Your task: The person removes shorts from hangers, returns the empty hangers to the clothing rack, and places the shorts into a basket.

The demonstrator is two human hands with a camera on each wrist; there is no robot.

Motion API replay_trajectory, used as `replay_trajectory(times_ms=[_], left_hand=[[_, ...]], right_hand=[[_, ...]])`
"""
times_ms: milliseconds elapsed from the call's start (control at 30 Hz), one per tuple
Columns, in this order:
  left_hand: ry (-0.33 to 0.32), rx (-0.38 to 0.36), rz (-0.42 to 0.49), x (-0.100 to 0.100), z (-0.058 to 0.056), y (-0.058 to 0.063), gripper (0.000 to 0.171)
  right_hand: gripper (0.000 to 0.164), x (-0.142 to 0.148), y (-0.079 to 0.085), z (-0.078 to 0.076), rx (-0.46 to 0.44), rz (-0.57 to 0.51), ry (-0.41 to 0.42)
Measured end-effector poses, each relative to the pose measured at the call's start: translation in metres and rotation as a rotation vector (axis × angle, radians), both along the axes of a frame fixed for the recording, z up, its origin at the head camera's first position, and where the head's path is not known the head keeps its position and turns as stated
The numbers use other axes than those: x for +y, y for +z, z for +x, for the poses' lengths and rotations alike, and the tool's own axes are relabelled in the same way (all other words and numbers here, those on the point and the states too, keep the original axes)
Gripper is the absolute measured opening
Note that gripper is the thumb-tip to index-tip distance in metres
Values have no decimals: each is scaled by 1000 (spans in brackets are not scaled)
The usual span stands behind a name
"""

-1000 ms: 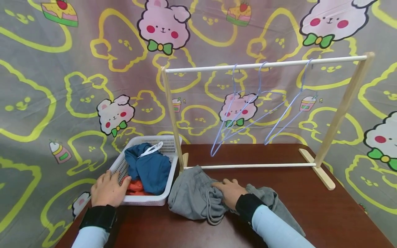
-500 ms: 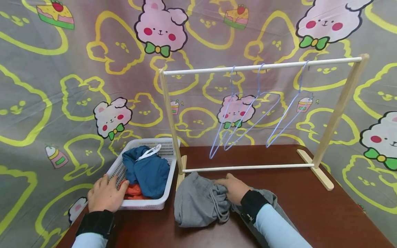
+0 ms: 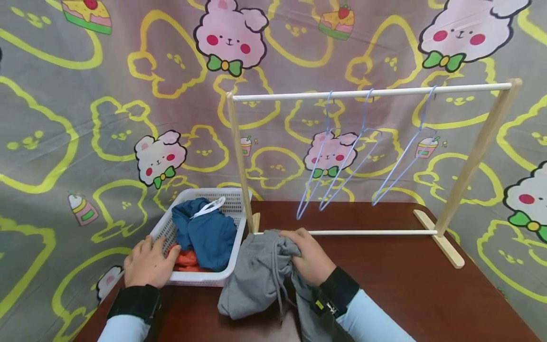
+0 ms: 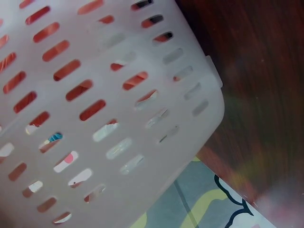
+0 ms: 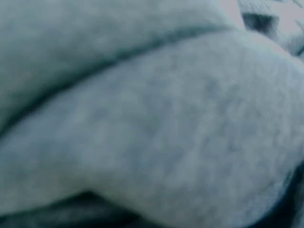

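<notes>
My right hand (image 3: pixel 312 256) grips the gathered top of a grey drawstring garment (image 3: pixel 252 280) at the front middle of the table. The cord hangs down from the bunched part, and more grey cloth falls below the wrist. Blurred grey fabric (image 5: pixel 156 123) fills the right wrist view. On the near left corner of a white plastic basket (image 3: pixel 201 278) rests my left hand (image 3: pixel 147 263), fingers spread over the rim. Inside lie a blue garment (image 3: pixel 211 240) with a white band and an orange-red garment (image 3: pixel 188 260). The left wrist view shows the slotted basket wall (image 4: pixel 95 61) close up.
A wooden rack with a white top rail (image 3: pixel 290 96) stands behind the garment. Several thin blue hangers (image 3: pixel 401 156) hang from it. Its lower rail (image 3: pixel 372 232) and right foot (image 3: pixel 440 240) sit low on the brown table (image 3: pixel 427 294). A patterned cloth (image 3: pixel 171 95) surrounds the table.
My right hand has drawn the grey garment's gathered part left and lifted it; the cloth that lay to the right has followed. The left hand stays on the basket. The head view has shifted slightly.
</notes>
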State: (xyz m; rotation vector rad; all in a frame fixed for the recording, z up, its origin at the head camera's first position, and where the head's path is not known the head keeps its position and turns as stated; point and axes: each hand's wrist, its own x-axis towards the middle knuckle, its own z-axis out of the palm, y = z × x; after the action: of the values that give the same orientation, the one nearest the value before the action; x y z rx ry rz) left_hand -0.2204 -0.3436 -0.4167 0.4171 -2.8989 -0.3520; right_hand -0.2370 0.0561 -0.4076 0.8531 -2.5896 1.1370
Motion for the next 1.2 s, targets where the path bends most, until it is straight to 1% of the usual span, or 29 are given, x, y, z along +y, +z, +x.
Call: replay_trajectory(times_ms=[133,267,433,567,700,833,900,1067,1200], left_hand=[[-9,2,-4,-1,-1,1,84],[-14,8,-8,0,-2,2,84],[-12,14,-12,1,-4,2,83],[-9,24,-8,3,-2,1,81],[-10,36,1,4,0,1,79],[-5,40,10,4,0,1,78],[-5,43,15,4,1,1,77],[3,38,28,3,2,1,71],[3,30,30,1,5,0,73]], right_hand=[[51,-16,11,10,-8,-78,8],[62,-28,25,17,26,-127,35],[70,-43,46,26,105,-183,80],[69,-57,65,29,178,-221,85],[66,-70,85,27,275,-243,93],[66,-82,107,19,362,-245,98],[64,-87,118,14,376,-254,95],[58,-101,140,3,352,-280,88],[56,-114,156,-5,368,-283,92]])
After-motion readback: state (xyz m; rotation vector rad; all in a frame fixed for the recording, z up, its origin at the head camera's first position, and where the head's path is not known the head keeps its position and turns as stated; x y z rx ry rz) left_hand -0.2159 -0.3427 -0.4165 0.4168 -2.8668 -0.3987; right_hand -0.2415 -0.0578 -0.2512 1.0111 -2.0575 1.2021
